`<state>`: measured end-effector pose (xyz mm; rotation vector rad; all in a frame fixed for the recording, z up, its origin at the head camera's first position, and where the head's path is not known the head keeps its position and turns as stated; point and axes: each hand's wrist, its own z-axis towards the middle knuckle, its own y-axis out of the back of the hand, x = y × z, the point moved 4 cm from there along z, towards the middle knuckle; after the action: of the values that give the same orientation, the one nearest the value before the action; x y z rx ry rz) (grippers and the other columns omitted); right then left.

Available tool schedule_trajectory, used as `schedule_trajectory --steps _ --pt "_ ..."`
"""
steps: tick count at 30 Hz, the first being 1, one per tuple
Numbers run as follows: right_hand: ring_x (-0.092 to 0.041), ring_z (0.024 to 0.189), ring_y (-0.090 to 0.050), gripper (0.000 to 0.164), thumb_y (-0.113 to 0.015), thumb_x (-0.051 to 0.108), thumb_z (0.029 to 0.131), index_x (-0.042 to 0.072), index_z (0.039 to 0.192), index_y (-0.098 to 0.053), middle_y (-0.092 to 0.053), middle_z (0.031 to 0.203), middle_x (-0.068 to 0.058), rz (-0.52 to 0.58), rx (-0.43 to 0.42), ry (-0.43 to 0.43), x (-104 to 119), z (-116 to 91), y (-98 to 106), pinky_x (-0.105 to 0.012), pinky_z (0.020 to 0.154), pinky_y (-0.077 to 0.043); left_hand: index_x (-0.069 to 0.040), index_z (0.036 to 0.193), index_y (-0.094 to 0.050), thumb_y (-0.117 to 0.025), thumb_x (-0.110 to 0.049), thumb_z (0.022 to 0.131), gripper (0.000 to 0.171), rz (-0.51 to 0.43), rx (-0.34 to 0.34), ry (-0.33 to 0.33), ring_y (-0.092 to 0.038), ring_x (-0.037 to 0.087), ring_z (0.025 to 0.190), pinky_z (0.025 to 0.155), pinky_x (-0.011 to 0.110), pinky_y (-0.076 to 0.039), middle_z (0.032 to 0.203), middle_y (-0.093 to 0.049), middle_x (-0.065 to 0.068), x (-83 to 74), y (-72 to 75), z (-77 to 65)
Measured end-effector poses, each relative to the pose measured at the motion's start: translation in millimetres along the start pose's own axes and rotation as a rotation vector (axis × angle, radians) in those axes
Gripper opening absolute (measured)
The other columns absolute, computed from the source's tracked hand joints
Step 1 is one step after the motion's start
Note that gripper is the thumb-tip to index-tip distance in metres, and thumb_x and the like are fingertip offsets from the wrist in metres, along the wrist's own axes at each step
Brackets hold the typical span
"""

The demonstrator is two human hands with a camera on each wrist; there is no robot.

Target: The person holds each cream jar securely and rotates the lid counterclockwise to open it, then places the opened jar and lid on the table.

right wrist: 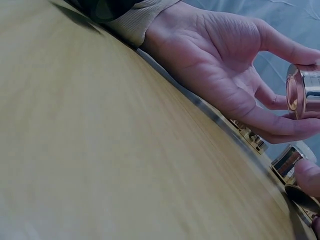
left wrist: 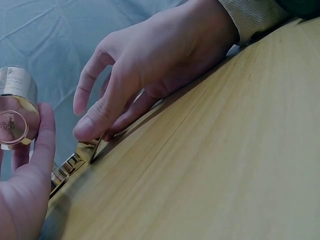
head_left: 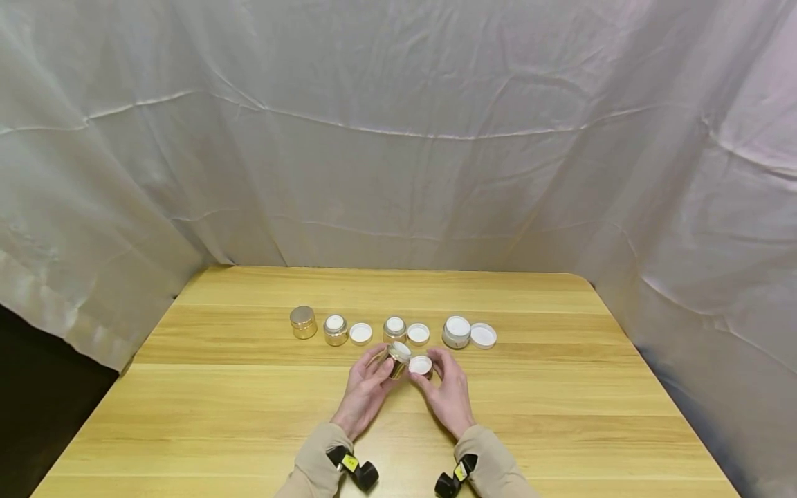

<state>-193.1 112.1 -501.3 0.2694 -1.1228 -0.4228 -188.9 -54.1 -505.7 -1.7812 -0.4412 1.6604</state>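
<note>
My left hand [head_left: 363, 393] grips a small gold cosmetic jar [head_left: 398, 365], tilted and held above the table. The jar has its lid off and a white top showing; in the left wrist view its gold base faces the camera. Just right of it, my right hand [head_left: 452, 394] pinches a gold jar lid [head_left: 420, 366] with its white inside facing up. The right thumb [left wrist: 86, 129] lies at the lid's rim, and the lid is tilted close over the tabletop in the left wrist view.
Beyond the hands runs a row on the wooden table [head_left: 249, 415]: a closed gold jar [head_left: 303, 323], then a gold jar [head_left: 336, 332], another gold jar [head_left: 394, 330] and a wider silvery jar [head_left: 456, 333], each with an upturned lid [head_left: 360, 334] beside it. Grey curtains [head_left: 398, 173] surround the table.
</note>
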Motion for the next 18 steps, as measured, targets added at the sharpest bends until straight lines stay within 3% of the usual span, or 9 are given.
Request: schedule_trajectory --steps 10,18 --pt "-0.033 0.105 -0.070 0.055 -0.085 0.002 0.075 -0.002 0.122 -0.057 -0.070 0.106 -0.017 -0.117 -0.006 0.068 -0.8 -0.3 -0.2 -0.040 0.096 -0.059 -0.009 0.126 -0.053 -0.064 0.004 0.092 0.038 0.036 -0.050 -0.047 -0.061 0.015 0.114 0.103 0.028 -0.056 0.125 -0.053 0.006 -0.4 2.8 2.0" --pt "-0.033 0.108 -0.071 0.053 -0.082 0.003 0.079 -0.003 0.125 -0.056 -0.071 0.113 -0.019 -0.114 0.017 0.044 -1.3 0.3 -0.5 -0.043 0.099 -0.058 0.009 0.142 -0.042 -0.066 0.007 0.088 0.059 0.085 -0.082 -0.079 -0.057 0.016 0.121 0.104 0.026 -0.055 0.143 -0.044 0.013 -1.5 3.6 3.1"
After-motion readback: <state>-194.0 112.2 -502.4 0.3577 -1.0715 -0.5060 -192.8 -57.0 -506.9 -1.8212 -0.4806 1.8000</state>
